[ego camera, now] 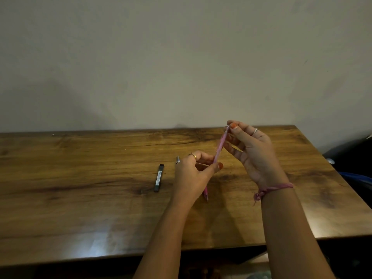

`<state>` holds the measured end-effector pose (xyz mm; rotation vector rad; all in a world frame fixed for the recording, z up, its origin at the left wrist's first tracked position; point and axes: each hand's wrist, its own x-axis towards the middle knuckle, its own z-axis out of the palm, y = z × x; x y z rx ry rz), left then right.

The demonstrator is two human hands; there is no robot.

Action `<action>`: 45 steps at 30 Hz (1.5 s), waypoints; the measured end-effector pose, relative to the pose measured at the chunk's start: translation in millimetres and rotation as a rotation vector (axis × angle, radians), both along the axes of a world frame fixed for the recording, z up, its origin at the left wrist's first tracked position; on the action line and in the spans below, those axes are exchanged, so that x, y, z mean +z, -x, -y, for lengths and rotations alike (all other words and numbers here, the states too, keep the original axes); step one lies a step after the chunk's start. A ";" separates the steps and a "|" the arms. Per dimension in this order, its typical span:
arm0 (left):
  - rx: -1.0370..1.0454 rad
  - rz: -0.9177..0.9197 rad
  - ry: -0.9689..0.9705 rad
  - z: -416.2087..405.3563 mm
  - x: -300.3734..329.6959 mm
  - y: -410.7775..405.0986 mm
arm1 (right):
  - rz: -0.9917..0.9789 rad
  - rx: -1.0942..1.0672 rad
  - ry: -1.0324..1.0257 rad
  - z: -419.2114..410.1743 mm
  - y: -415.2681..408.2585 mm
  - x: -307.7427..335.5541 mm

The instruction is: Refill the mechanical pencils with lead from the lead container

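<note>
While left hand [193, 172] grips pink pencil [220, 147] | right hand [251, 150] fingers pinch its top | lead container [159, 178] on table [80, 178]

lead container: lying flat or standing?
Lying flat. The lead container rests lengthwise on the table, untouched, left of the left hand. Cap state: cannot tell.

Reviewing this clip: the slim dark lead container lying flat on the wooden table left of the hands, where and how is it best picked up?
Probably across its long sides at mid-length, coming straight down from above. The slim dark lead container lies flat on the wooden table, its long axis running away from the person, with bare wood either side. Both the left hand and right hand hold the pink mechanical pencil.
</note>
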<state>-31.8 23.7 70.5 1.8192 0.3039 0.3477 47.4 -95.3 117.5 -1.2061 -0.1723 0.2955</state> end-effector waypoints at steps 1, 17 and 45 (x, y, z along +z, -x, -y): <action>-0.001 0.002 0.000 0.0 -0.1 -0.1 | 0.004 -0.001 0.005 0.1 -0.2 -0.5; -0.014 0.043 -0.030 2.1 -8.5 -4.1 | 0.034 0.000 0.109 2.4 -5.7 -11.0; -0.048 0.020 0.008 -5.7 -8.9 -2.2 | 0.042 0.177 0.053 -4.1 8.8 -21.3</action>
